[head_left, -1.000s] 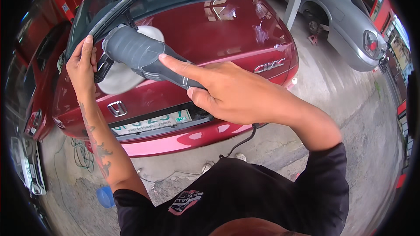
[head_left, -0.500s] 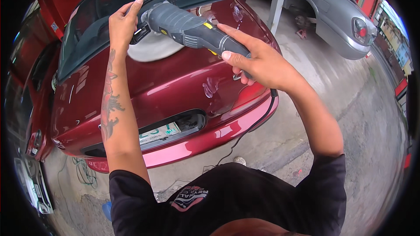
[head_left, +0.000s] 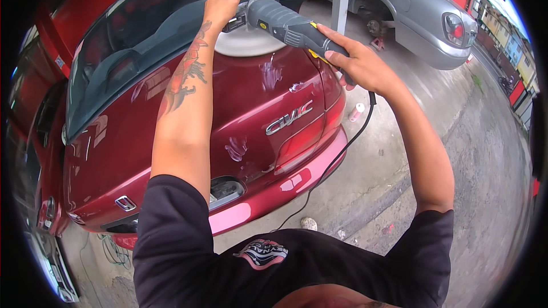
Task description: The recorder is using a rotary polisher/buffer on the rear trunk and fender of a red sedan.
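My left hand (head_left: 222, 8) is closed on the front handle of a dark grey electric polisher (head_left: 277, 23), at the upper middle of the view. Its white pad (head_left: 245, 48) lies on the dark red car's trunk lid (head_left: 228, 114), near the far right corner by the rear window (head_left: 120, 57). My right hand (head_left: 359, 67) grips the rear end of the polisher, index finger stretched along its body. A black cord (head_left: 359, 132) hangs from that end, down past the bumper. Whitish smears (head_left: 271, 72) mark the paint around the pad and lower on the lid.
A silver car (head_left: 434, 28) with a bare wheel hub stands to the right, behind a pale post (head_left: 341, 5). A pink bottle (head_left: 356, 112) stands on the concrete floor beside the bumper. Another red car (head_left: 50, 208) is at the far left, with coiled green cable (head_left: 114, 251) on the floor.
Both hands and the polisher have moved up and to the right, toward the lid's far right corner. The view has shifted, showing more of the rear window on the left.
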Demonstrator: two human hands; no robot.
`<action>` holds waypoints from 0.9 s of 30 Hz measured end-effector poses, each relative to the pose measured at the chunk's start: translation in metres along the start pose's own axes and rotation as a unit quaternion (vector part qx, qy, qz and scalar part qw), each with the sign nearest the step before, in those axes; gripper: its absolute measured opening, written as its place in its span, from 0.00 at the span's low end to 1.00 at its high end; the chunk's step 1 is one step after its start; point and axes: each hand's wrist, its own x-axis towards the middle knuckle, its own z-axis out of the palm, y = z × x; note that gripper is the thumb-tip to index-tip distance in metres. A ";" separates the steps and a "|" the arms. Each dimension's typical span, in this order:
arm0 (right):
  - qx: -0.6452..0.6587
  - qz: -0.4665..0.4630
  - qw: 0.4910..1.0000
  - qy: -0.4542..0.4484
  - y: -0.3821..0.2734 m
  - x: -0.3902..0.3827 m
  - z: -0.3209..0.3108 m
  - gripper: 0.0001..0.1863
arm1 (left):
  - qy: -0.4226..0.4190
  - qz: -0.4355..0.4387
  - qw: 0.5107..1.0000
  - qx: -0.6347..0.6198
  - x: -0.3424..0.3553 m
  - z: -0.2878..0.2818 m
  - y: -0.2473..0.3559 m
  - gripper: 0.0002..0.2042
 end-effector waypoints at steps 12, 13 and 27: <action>-0.057 0.035 0.998 0.020 0.010 -0.040 -0.030 0.36 | -0.054 0.079 0.988 -0.122 -0.043 0.037 0.056 0.19; -0.058 0.034 0.998 0.018 0.010 -0.049 -0.028 0.36 | -0.060 0.080 0.987 -0.122 -0.050 0.036 0.058 0.20; -0.014 0.050 0.998 0.036 -0.048 -0.164 0.015 0.34 | -0.063 0.053 0.978 -0.191 -0.167 -0.052 0.064 0.23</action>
